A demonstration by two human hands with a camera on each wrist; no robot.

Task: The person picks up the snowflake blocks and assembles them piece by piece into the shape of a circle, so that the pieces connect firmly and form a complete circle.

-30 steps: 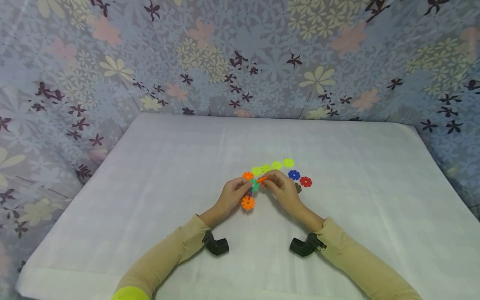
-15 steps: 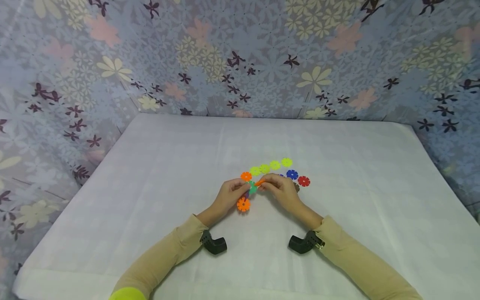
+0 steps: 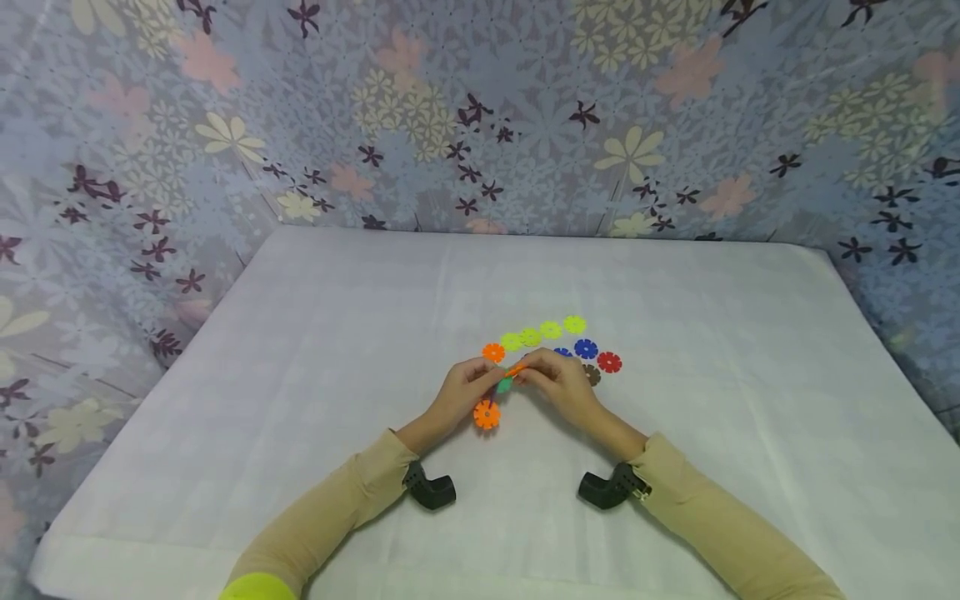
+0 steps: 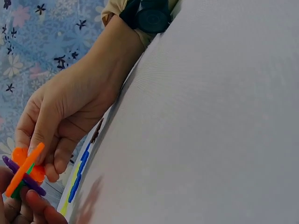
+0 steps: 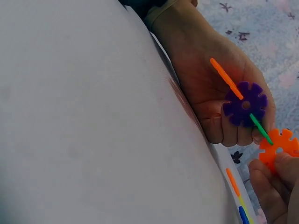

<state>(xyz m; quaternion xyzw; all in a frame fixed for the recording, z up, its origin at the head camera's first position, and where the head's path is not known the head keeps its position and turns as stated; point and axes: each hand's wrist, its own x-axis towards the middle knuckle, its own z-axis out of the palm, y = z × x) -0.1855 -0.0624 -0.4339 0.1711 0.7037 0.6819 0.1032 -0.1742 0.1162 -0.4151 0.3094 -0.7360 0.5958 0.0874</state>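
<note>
Small notched plastic discs are joined in a chain between the hands: an orange disc (image 3: pixel 487 414), a purple disc (image 5: pixel 245 104) and a green disc (image 3: pixel 504 385). My left hand (image 3: pixel 457 392) pinches this chain near the purple and green discs; its fingers partly hide where they grip. My right hand (image 3: pixel 564 385) pinches another orange disc (image 5: pixel 279 148) between thumb and fingers. In the right wrist view that disc meets the end of the green disc at its rim. The chain is held above the white table (image 3: pixel 360 333), casting a shadow on it.
Loose discs lie beyond the hands: an orange one (image 3: pixel 493 352), several yellow-green ones (image 3: pixel 551 330), blue ones (image 3: pixel 586 348), a red one (image 3: pixel 609 362) and a brown one (image 3: pixel 592 375). A flowered cloth (image 3: pixel 480 108) hangs behind the table's far edge.
The right hand's orange disc has come in against the green disc, and the chain has turned in the left hand. The lower orange disc has shifted slightly left and nearer the person.
</note>
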